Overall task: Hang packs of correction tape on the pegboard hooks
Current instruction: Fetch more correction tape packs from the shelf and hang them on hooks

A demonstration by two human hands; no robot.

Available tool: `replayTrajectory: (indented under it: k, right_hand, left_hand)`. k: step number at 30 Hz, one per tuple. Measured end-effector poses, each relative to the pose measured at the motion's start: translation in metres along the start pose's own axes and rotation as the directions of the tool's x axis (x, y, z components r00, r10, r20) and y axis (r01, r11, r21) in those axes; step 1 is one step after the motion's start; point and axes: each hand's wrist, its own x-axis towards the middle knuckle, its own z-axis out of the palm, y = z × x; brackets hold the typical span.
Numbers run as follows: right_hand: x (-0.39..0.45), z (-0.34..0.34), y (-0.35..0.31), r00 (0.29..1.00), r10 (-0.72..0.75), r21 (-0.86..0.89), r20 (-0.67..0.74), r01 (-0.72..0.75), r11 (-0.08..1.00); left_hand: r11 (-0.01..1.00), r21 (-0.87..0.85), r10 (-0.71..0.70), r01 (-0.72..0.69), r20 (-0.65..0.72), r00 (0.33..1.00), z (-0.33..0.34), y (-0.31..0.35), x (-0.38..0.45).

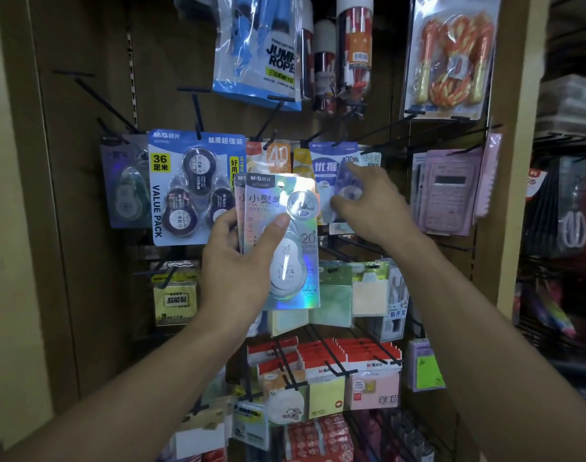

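Holographic silver card packs of correction tape (281, 243), a small fanned stack, gripped in the left hand (238, 261), thumb pressed flat across the front blister, fingers curled behind; none of this stack on a hook yet

Already hanging on the brown pegboard (85, 195): blue-and-white value pack with three dark tape dispensers (188, 185), a dim purple-grey pack (125, 181) to its left, orange and yellow packs (278, 158) behind the held stack, and a purple-and-white pack on the black wire hook (335, 168) to the right

Right hand (371, 201) reaching forward with fingers loosely spread, grasping nothing, fingertips at or just touching that purple-and-white pack; contact hard to judge through the blur, possibly steadying it or finding the hook end

Held stack raised level with the hanging row, just left of the right hand, overlapping the orange packs in view

Left to do, by the look of things: threading each held pack's punched hole onto a hook, one after another
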Motion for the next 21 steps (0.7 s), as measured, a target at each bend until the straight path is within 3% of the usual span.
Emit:
replayTrajectory:
  k: [9, 15, 17, 21]
  right_hand:
    - [0.056, 0.071, 0.017, 0.991, -0.007, -0.229, 0.135, 0.038, 0.973]
    - [0.059, 0.082, 0.013, 0.991, 0.023, -0.248, 0.135, 0.011, 0.969]
    - [0.045, 0.082, 0.011, 0.996, 0.024, -0.197, 0.084, -0.007, 0.980]
    - [-0.002, 0.060, -0.001, 0.986, -0.035, 0.153, -0.161, 0.060, 0.986]
  left_hand:
    - [0.998, 0.058, -0.007, 0.007, 0.008, 1.000, -0.011, 0.001, -0.015]
    - [0.999, 0.032, -0.023, 0.024, -0.019, 1.000, -0.020, 0.002, -0.021]
    - [0.999, 0.012, -0.031, 0.031, -0.025, 0.999, -0.022, 0.001, -0.025]
    - [1.000, -0.024, -0.018, 0.017, -0.059, 0.998, -0.023, -0.005, -0.030]
